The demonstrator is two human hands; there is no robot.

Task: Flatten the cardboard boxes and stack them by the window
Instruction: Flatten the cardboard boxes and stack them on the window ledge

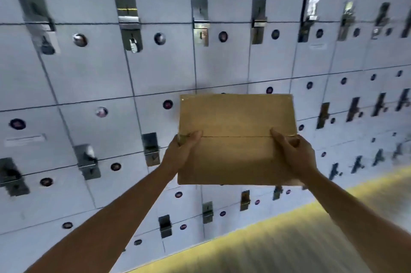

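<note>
Two hands: left hand (pixel 185 145), right hand (pixel 295 154) | grip one cardboard box (pixel 235 139) | lockers (pixel 155 68) blurred

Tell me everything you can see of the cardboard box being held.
The cardboard box is plain brown, rectangular and unmarked. Its broad face is turned to the camera, crossed by a horizontal seam at mid-height. It is held up in the air in front of grey lockers. The left hand grips its left edge and the right hand its right edge, thumbs on the front near the seam. Whether it is flattened cannot be told.

Fingers of both hands (pixel 182 148) behind the cardboard box (pixel 235 139) — lockers (pixel 66 72) motion-blurred.
</note>
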